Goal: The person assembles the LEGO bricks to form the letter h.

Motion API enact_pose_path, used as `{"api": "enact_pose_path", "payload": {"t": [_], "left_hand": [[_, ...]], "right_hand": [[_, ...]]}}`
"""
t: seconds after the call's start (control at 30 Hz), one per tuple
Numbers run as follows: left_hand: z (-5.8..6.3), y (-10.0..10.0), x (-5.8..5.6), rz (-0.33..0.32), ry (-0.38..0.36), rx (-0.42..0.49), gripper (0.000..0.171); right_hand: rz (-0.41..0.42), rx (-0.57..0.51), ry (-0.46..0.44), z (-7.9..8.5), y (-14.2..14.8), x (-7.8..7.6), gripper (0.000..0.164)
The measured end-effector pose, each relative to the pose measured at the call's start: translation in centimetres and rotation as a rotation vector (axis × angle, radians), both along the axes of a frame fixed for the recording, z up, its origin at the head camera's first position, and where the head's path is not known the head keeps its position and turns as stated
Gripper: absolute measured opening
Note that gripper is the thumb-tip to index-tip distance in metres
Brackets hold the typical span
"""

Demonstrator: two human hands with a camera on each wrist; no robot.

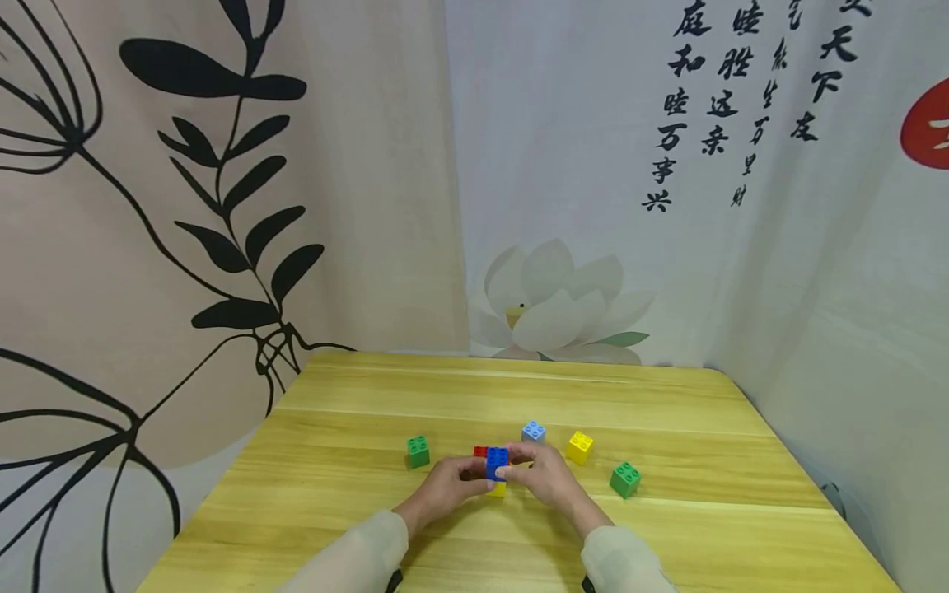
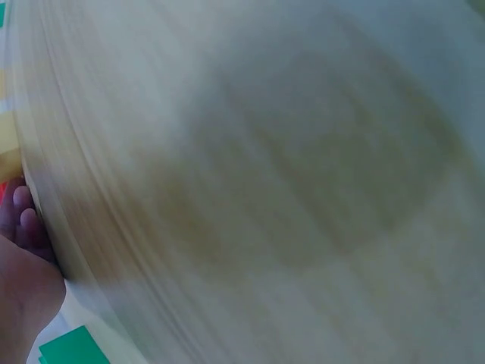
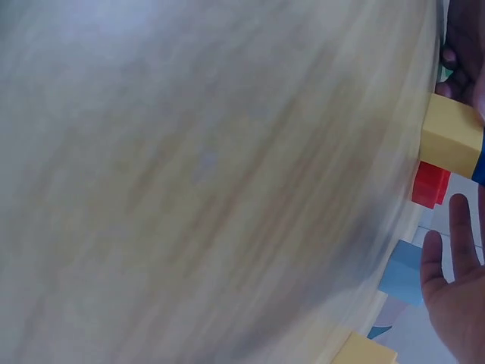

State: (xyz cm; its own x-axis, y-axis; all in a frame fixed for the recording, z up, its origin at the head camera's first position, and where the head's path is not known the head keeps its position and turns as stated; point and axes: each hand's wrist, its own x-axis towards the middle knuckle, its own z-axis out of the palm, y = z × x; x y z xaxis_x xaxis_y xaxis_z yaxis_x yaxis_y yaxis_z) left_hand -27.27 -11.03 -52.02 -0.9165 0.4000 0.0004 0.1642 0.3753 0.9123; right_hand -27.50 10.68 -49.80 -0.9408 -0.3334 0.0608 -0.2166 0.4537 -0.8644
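Between the two hands is a dark blue toy brick [image 1: 497, 463], studs facing up, with a yellow brick [image 1: 497, 490] directly beneath it. My left hand [image 1: 449, 487] grips the yellow brick from the left, its thumb along the near side. From the right, my right hand [image 1: 547, 475] pinches the blue brick, thumb tip against its front. In the right wrist view the yellow brick [image 3: 452, 138] and a sliver of the blue brick [image 3: 480, 165] meet, while the outer fingers [image 3: 461, 235] of the right hand stretch away. A red brick [image 1: 480, 451] shows just behind, partly hidden.
A light blue brick [image 1: 533, 431] stands behind the right hand, with another yellow brick [image 1: 580, 446] to its right. One green brick [image 1: 418, 451] lies left of the hands, a second green brick [image 1: 626, 479] at the right. All rest on the wooden table [image 1: 356, 494].
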Motion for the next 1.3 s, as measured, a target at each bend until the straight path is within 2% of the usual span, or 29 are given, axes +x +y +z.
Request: {"api": "enact_pose_path", "payload": {"t": [0.73, 0.9, 1.03, 1.3], "left_hand": [[0.28, -0.05, -0.04, 0.011, -0.007, 0.019, 0.028], [0.18, -0.23, -0.03, 0.004, -0.002, 0.007, 0.033], [0.07, -0.44, -0.07, -0.002, -0.011, 0.013, 0.031], [0.36, -0.73, -0.27, -0.052, 0.002, 0.032, 0.028]], "right_hand": [[-0.018, -0.027, -0.01, -0.37, 0.08, 0.01, 0.05], [-0.022, -0.037, -0.008, -0.68, -0.05, 0.12, 0.05], [-0.026, -0.043, -0.016, -0.7, -0.23, 0.16, 0.052], [-0.032, -0.033, -0.017, -0.62, -0.43, 0.04, 0.053]]}}
